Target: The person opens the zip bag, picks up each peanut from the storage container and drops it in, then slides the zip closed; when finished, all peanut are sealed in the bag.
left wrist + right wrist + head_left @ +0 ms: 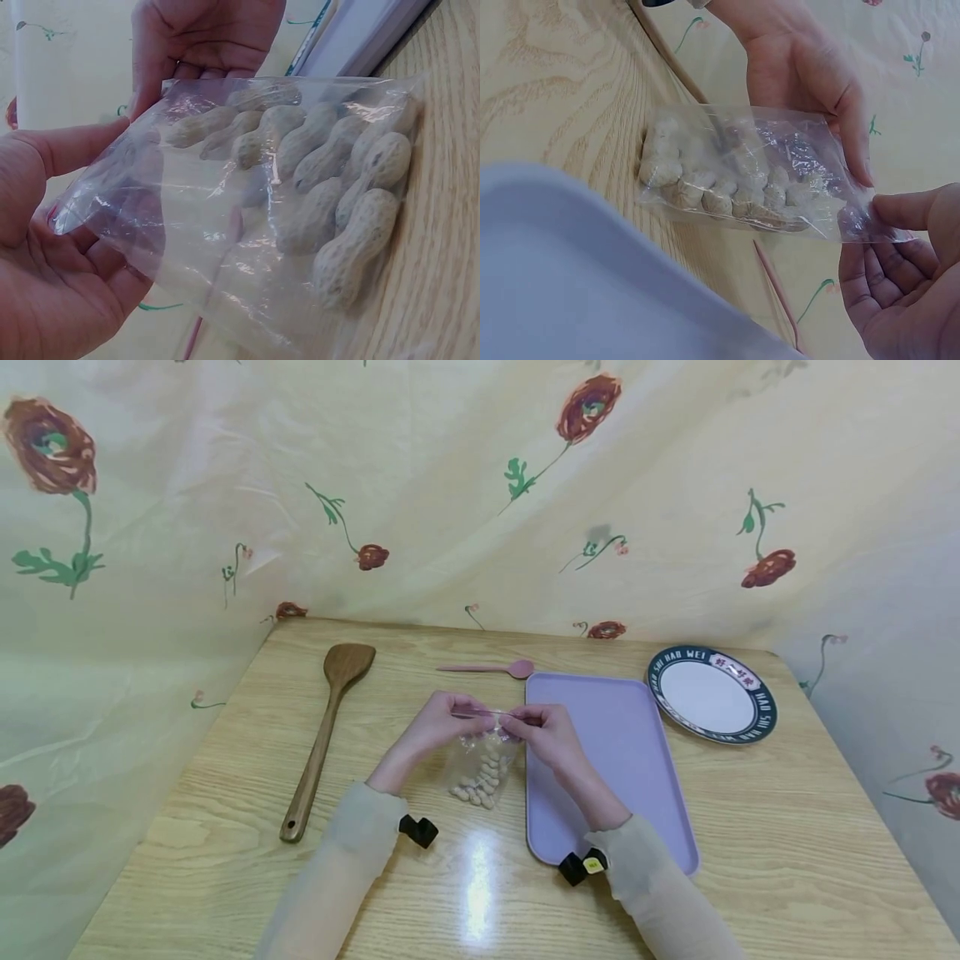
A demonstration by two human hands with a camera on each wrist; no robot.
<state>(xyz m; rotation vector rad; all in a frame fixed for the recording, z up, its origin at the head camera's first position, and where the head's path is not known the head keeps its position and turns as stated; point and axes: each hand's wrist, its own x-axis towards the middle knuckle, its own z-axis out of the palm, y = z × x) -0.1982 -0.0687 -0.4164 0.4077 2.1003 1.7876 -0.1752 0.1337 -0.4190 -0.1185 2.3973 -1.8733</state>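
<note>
A clear plastic bag (491, 768) of unshelled peanuts (360, 247) hangs upright between both hands, its lower end at the wooden table. My left hand (447, 717) pinches the bag's top edge on the left, thumb on the near side and fingers behind. On the right, my right hand (546, 731) pinches the same edge between thumb and fingers. The two thumbs are close together in the head view. In the right wrist view the peanuts (720, 195) lie bunched at the bag's bottom. Whether the bag's mouth is parted cannot be made out.
Right of the bag lies a lilac tray (607, 760), under the right forearm. A dark-rimmed plate (708, 693) touches its far right corner. Behind the hands is a pink spoon (520, 669); a wooden spatula (330, 727) lies at the left. A flowered cloth (450, 485) hangs behind the table (225, 793).
</note>
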